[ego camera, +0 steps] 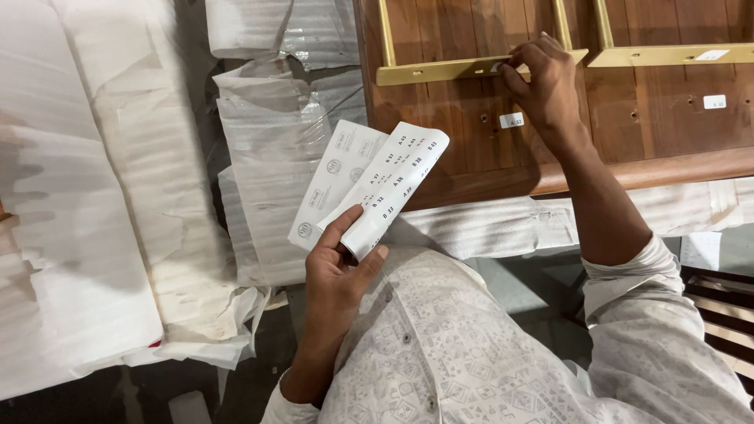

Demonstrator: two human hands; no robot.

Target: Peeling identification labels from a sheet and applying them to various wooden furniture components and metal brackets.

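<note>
My left hand holds two white sticker sheets fanned apart, one with small printed labels, the other with round marks. My right hand reaches out to a wooden panel and presses its fingertips on the end of a brass-coloured metal bar, where a small white sticker shows under the fingers. Another small white label sits on the wood just below that hand. I wear a white patterned shirt.
A second brass bar with a white label lies on the panel to the right, and one more label is on the wood. White foam-wrapped packages fill the left. Slatted dark wood is at the lower right.
</note>
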